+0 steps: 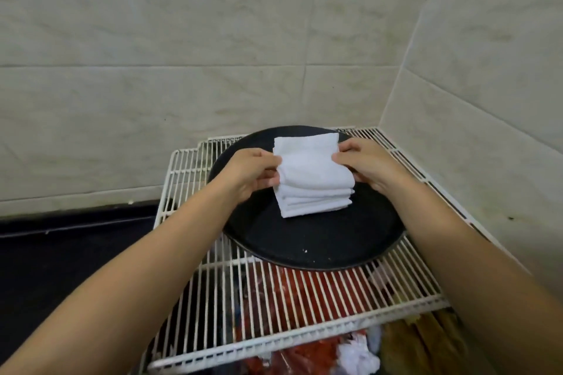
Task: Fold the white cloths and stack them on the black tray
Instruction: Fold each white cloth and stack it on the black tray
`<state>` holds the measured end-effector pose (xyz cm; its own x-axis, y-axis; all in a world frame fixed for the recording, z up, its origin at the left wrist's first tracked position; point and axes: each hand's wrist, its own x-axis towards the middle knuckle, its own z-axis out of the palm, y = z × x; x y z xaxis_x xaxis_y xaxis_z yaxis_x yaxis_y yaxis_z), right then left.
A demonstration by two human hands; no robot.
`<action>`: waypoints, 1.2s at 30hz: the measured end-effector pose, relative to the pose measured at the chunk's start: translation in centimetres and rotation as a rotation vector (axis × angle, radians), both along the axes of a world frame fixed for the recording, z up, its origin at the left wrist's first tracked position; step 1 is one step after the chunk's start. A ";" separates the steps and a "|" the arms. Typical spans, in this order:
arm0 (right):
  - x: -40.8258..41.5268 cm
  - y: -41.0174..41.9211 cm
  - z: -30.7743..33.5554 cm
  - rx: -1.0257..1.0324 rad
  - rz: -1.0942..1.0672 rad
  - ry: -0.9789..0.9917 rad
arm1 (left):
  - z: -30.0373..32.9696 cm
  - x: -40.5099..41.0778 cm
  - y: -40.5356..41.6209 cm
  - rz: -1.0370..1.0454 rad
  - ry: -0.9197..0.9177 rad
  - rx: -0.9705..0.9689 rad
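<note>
1. Your left hand (248, 172) pinched the left edge of the top white cloth (307, 161); your right hand (367, 166) pinched its right edge.
2. That cloth sat on the stack of folded cloths (315, 199), on the black tray's (304, 243) far half.
3. The tray's near half lay bare.
4. The tray rested on a white wire rack (292, 307), tight against the tiled wall (213, 39).

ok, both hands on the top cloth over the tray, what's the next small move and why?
Probably lower the top folded cloth square onto the stack and let go. The left hand and right hand pinch its side edges just above the pile, which already sits on the black tray, so only placement seems left.
</note>
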<state>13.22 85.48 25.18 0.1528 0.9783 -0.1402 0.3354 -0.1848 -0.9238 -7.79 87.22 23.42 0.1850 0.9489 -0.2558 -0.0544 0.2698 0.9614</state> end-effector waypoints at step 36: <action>-78.6 -34.4 -13.2 0.433 1.413 -0.653 | -11.2 -68.0 -56.4 0.999 0.933 -0.303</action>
<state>-65.36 51.13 11.96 -0.9386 0.3282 -0.1062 0.3390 0.8204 -0.4604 -75.75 30.83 12.27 -0.8772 0.4637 -0.1244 0.2750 0.6978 0.6614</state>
